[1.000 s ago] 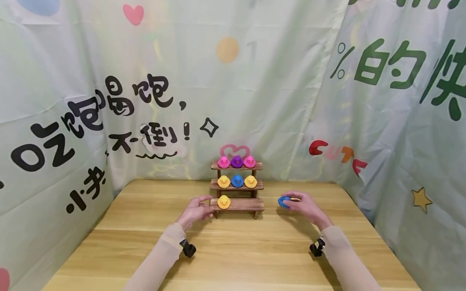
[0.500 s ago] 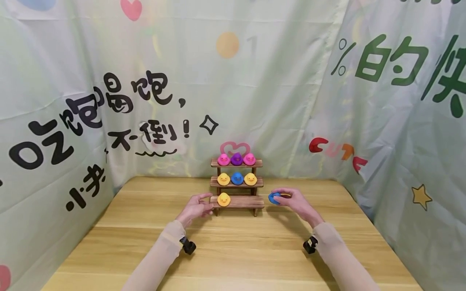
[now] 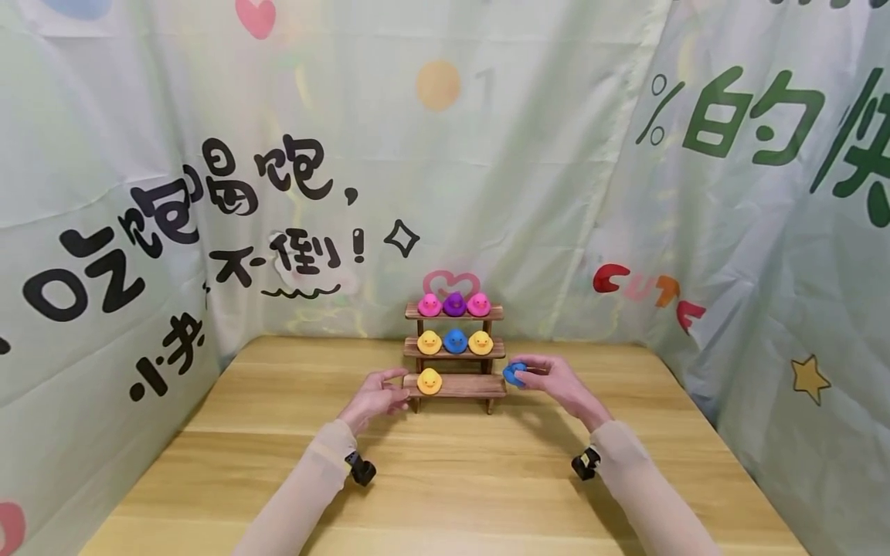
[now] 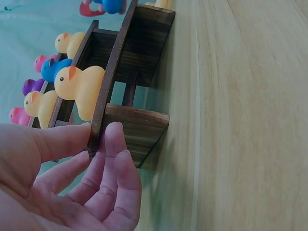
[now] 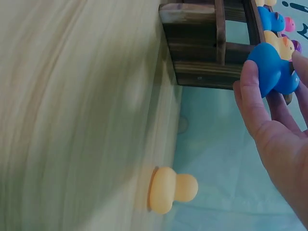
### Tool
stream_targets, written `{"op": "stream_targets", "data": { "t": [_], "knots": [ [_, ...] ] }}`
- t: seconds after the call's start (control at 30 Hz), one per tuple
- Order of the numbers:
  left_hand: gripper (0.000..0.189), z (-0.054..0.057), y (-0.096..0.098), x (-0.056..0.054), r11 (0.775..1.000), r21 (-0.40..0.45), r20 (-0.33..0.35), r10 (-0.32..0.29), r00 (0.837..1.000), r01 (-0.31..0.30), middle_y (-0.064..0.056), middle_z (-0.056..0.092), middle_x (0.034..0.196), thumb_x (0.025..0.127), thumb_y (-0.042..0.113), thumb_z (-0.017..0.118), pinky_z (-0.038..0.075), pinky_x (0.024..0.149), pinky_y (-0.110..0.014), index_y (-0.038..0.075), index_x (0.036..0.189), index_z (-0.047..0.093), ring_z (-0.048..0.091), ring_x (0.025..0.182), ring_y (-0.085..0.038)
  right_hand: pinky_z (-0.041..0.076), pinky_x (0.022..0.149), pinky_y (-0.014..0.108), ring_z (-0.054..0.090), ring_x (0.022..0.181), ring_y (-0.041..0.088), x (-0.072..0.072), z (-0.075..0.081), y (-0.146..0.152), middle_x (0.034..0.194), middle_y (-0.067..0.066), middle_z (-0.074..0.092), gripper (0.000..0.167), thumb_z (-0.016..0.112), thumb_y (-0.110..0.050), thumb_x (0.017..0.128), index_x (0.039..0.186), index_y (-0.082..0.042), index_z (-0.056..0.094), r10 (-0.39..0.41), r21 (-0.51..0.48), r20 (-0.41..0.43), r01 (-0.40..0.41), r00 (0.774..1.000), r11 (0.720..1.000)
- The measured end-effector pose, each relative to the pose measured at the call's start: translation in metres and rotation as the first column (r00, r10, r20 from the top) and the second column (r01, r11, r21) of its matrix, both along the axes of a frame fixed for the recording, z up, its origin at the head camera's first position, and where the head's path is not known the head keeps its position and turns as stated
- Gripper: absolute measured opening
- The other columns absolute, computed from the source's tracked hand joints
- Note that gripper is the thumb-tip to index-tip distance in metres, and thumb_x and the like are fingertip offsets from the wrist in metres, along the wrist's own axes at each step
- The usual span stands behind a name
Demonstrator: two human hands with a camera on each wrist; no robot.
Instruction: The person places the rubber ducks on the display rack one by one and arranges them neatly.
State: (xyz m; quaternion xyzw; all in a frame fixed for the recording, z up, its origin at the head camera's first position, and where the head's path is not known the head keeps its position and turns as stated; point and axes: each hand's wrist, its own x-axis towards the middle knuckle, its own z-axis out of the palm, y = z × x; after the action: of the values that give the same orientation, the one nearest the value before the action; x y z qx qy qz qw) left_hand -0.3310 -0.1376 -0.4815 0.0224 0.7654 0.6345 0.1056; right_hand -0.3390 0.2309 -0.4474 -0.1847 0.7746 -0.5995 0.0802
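A three-tier wooden display stand [image 3: 459, 386] holds rubber ducks. My left hand [image 3: 375, 398] pinches the left end of its bottom board, thumb above and fingers below, as the left wrist view shows. My right hand [image 3: 559, 384] grips a blue rubber duck [image 5: 267, 70] between thumb and fingers, right at the right end of the bottom board. One yellow duck [image 3: 429, 381] sits on the left of that board. On the middle tier a blue duck [image 3: 455, 340] stands between two yellow ones. The top tier carries a purple duck [image 3: 455, 304] between two pink ones.
Another yellow duck [image 5: 166, 190] rests on the table, right of the stand; the right hand hides it in the head view. The wooden table [image 3: 445, 479] reaches back to a printed cloth backdrop [image 3: 528, 193] around the sides and rear.
My right hand has moved left with the blue duck, from apart from the stand up to the bottom board's right end. My left hand stays at the stand's left end.
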Motion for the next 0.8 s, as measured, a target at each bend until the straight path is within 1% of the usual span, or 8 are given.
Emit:
{"op": "stream_targets", "data": {
  "t": [0.17,0.27,0.3,0.37,0.53,0.6,0.8],
  "knots": [
    [0.056,0.000,0.001,0.001,1.000,-0.002,-0.007,-0.004,1.000,0.004,-0.022,0.069,0.102,0.093,0.000,0.061,0.060,0.067,-0.034,0.003,0.146,0.043,0.068,0.075,-0.021,0.051,0.100,0.053,0.068,0.099,0.014,0.002,0.003,-0.008,0.125,0.021,0.064,0.053,0.066,-0.023,0.095,0.139,0.003,0.051,-0.032,0.006,-0.012,0.033,0.999,0.999],
    [0.057,0.001,0.001,0.001,1.000,0.003,-0.012,-0.008,1.000,0.008,-0.021,0.068,0.102,0.093,-0.001,0.061,0.060,0.067,-0.034,0.002,0.146,0.042,0.068,0.075,-0.021,0.050,0.100,0.056,0.068,0.097,0.013,0.003,0.005,-0.015,0.122,0.017,0.067,0.052,0.067,-0.025,0.094,0.137,0.002,0.053,-0.044,-0.007,-0.011,0.044,0.999,0.999],
    [0.057,0.000,0.001,0.001,1.000,0.005,-0.013,-0.008,1.000,0.008,-0.021,0.068,0.102,0.093,-0.001,0.060,0.060,0.067,-0.034,0.002,0.146,0.042,0.068,0.075,-0.021,0.050,0.099,0.054,0.067,0.097,0.013,0.003,0.005,-0.017,0.121,0.017,0.067,0.051,0.067,-0.025,0.094,0.137,0.001,0.054,-0.039,-0.005,-0.015,0.039,0.999,0.999],
    [0.057,-0.001,0.000,0.002,1.000,0.005,-0.016,-0.007,1.000,0.007,-0.020,0.069,0.102,0.093,-0.001,0.060,0.060,0.067,-0.034,0.002,0.146,0.042,0.068,0.075,-0.021,0.053,0.097,0.047,0.067,0.097,0.012,0.003,0.005,-0.022,0.121,0.016,0.068,0.050,0.067,-0.025,0.094,0.135,0.002,0.055,-0.030,-0.003,-0.024,0.030,0.999,1.000],
    [0.056,-0.004,0.000,0.002,1.000,-0.004,-0.016,0.004,1.000,-0.004,-0.021,0.068,0.103,0.092,-0.001,0.061,0.059,0.066,-0.033,0.003,0.145,0.044,0.068,0.074,-0.021,0.056,0.089,0.025,0.065,0.102,0.012,0.004,0.001,-0.031,0.125,0.019,0.065,0.046,0.067,-0.022,0.094,0.134,0.000,0.057,-0.020,0.004,-0.051,0.020,0.998,1.000],
    [0.056,-0.004,0.000,0.003,1.000,-0.003,-0.013,0.005,1.000,-0.005,-0.021,0.068,0.104,0.092,-0.001,0.061,0.059,0.067,-0.033,0.004,0.145,0.044,0.068,0.075,-0.021,0.055,0.087,0.022,0.064,0.103,0.012,0.005,0.000,-0.033,0.126,0.019,0.064,0.046,0.067,-0.021,0.094,0.134,0.000,0.057,-0.018,0.000,-0.053,0.018,0.998,1.000],
    [0.055,-0.004,0.001,0.003,1.000,0.001,-0.013,0.000,1.000,0.000,-0.021,0.068,0.105,0.092,0.000,0.061,0.059,0.068,-0.033,0.004,0.145,0.045,0.068,0.076,-0.022,0.055,0.085,0.022,0.063,0.102,0.011,0.005,-0.005,-0.039,0.123,0.016,0.066,0.046,0.068,-0.021,0.093,0.133,0.000,0.058,-0.011,0.006,-0.057,0.011,0.998,1.000]
  ]
}}
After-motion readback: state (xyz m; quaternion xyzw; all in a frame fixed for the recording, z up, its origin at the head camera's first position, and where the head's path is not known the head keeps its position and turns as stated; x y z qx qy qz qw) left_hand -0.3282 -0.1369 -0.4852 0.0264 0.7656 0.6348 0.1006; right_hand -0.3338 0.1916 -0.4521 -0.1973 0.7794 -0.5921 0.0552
